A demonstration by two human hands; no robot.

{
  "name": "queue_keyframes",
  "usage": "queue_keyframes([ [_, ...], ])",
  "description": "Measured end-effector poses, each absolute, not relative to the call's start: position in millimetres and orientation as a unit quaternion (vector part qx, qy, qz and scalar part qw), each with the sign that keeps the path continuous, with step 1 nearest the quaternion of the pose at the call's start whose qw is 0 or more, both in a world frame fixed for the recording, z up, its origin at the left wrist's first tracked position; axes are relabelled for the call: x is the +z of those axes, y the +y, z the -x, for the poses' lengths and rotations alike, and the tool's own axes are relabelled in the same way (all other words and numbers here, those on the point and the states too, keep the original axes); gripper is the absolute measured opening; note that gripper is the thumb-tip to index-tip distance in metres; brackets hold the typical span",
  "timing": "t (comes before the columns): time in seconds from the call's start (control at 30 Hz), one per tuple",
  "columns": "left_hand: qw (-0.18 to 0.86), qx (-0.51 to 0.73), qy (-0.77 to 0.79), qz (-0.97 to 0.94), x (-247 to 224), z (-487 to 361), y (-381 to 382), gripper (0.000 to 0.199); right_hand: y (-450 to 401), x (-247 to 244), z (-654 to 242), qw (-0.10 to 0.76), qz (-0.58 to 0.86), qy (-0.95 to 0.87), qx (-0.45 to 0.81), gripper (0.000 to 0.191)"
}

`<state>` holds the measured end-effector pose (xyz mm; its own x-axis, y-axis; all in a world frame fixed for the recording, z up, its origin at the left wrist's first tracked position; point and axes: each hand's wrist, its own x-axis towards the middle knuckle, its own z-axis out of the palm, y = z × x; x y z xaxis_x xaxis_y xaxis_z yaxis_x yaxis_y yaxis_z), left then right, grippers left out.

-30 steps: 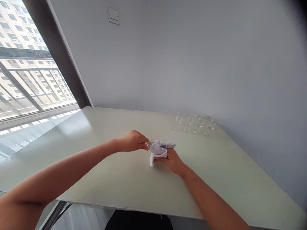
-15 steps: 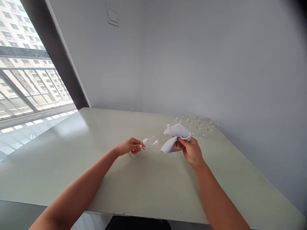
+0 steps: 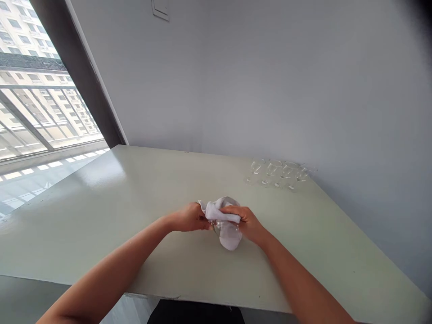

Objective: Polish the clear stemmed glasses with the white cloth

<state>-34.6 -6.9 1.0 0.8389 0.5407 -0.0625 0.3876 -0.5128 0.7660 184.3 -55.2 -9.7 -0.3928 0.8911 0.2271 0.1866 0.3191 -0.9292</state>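
Note:
Above the middle of the table, my left hand (image 3: 192, 218) is closed around the stem end of a clear wine glass (image 3: 218, 228), which is tilted with its bowl to the right. A white cloth (image 3: 221, 210) drapes over the glass bowl, with a fold hanging below it. My right hand (image 3: 243, 220) grips the cloth against the bowl from the right, fingers on top. The cloth hides part of the bowl, and my left fingers cover most of the stem and foot.
Several clear stemmed glasses (image 3: 286, 173) stand upright in a row at the table's back right, near the grey wall (image 3: 303, 90). The pale table (image 3: 162, 180) has its front edge close to my body. A window (image 3: 37, 103) is at the left.
My right hand has brought the cloth left and down onto the glass, and the cloth now wraps the bowl. My left hand has shifted slightly right with the glass.

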Motion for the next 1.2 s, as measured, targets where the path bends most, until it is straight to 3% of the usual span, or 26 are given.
queue_keyframes([
  [0.07,0.291,0.144,0.257,-0.91,-1.7,31.6,-7.6,0.028,-51.5,-15.0,-184.0,0.424,0.408,-0.64,0.494,0.019],
  [0.3,-0.066,0.247,0.298,-0.92,-16.0,34.4,6.2,0.031,-43.4,-26.1,-174.8,0.505,0.446,-0.305,0.673,0.034],
  [0.47,-0.181,0.257,0.344,-0.885,-17.9,44.8,16.7,0.028,-46.9,-21.3,-175.8,0.612,0.465,-0.223,0.599,0.032],
  [0.53,-0.192,0.255,0.329,-0.889,-18.9,43.3,16.2,0.027,-52.0,-15.6,-173.4,0.608,0.433,-0.27,0.608,0.032],
  [0.73,-0.171,0.278,0.237,-0.915,-22.6,36.2,10.4,0.025,-62.6,-9.0,-172.4,0.44,0.313,-0.401,0.74,0.027],
  [0.87,-0.115,0.266,0.22,-0.931,-15.3,39.4,11.1,0.027,-64.7,-10.4,-177.4,0.357,0.31,-0.495,0.729,0.027],
  [0.97,0.045,0.217,0.246,-0.944,-3.6,42.1,11.4,0.032,-70.4,-5.4,-178.5,0.329,0.372,-0.575,0.65,0.024],
  [1.1,0.39,-0.001,0.23,-0.891,19.2,45.9,10.5,0.04,-76.5,3.1,-179.5,0.284,0.369,-0.628,0.623,0.019],
  [1.17,0.43,-0.059,0.234,-0.87,31.1,44.4,7.2,0.042,-74.5,1.9,-179.8,0.304,0.353,-0.608,0.643,0.018],
  [1.2,0.387,-0.04,0.261,-0.883,36.1,42.1,4.0,0.04,-72.2,-0.5,-179.6,0.332,0.353,-0.579,0.656,0.019],
])
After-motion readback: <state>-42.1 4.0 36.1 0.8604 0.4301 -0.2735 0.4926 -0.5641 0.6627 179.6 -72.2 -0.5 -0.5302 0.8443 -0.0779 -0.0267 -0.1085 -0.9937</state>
